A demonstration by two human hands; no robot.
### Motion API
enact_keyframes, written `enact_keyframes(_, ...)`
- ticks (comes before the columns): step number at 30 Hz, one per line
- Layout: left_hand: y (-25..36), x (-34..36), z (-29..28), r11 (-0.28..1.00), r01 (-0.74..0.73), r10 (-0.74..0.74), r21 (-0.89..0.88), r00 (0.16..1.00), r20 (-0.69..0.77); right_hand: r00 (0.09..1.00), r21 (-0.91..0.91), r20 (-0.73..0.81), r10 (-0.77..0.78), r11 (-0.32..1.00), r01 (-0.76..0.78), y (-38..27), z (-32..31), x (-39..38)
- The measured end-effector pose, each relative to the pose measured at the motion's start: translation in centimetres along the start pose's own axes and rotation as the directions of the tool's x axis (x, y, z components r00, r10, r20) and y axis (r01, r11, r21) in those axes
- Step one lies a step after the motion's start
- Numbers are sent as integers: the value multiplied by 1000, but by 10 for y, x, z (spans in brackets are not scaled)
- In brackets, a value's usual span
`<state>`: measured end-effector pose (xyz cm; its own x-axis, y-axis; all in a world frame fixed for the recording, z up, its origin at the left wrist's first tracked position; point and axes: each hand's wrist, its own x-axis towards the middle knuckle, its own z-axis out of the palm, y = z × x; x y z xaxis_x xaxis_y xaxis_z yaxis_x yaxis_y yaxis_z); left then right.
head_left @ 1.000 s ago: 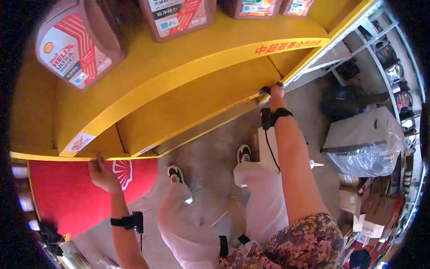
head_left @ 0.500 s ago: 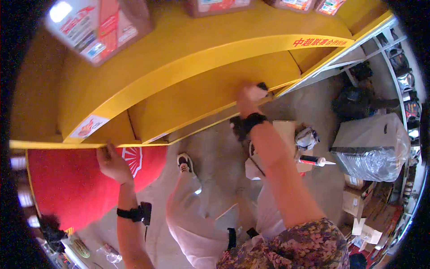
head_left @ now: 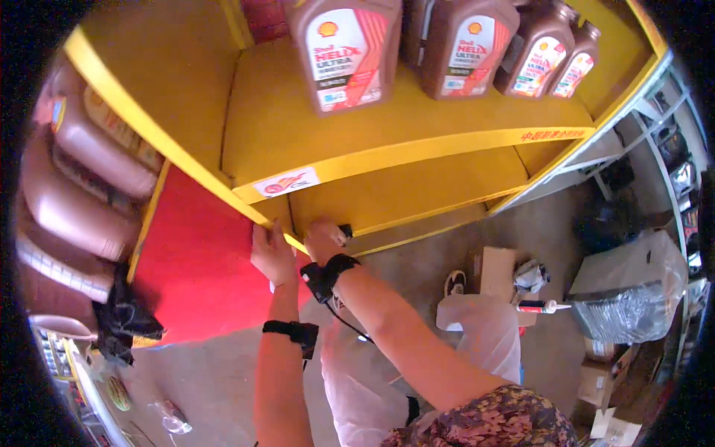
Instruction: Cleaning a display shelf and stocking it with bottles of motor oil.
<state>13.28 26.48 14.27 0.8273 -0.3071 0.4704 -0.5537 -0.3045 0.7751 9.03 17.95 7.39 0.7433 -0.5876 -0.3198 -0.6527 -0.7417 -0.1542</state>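
A yellow display shelf (head_left: 417,153) with a curved front fills the upper part of the view. My left hand (head_left: 274,257) is at its front left corner, beside the red side panel (head_left: 212,253); the fingers stretch upward and the tips touch the yellow edge. Just right of it, my right hand (head_left: 324,240) is closed at the left end of the lower shelf. A small black object (head_left: 345,231) sticks out of its fingers; its kind I cannot make out. Black bands with small devices are strapped round both wrists.
Brown oil bottles (head_left: 350,59) stand on the upper shelf, and more bottles (head_left: 71,201) are left of the red panel. On the floor at right are cardboard (head_left: 497,272), a sealant cartridge (head_left: 540,306) and a plastic-wrapped box (head_left: 633,290). A black bag (head_left: 123,313) hangs at left.
My right hand has moved left along the lower shelf, still with the small black object, and is now close to my left hand. The view has turned left, showing more bottles.
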Motion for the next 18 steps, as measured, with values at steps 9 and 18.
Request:
enact_keyframes(9,16,-3,4,997,18,-14,-78,999,46,803,704,-581,-136,412,579,60,3,-82)
enact_keyframes(18,22,-62,-48,844,375,-245,-383,905,347,950,620,-130,-283,-771,-145,94,-62,-241)
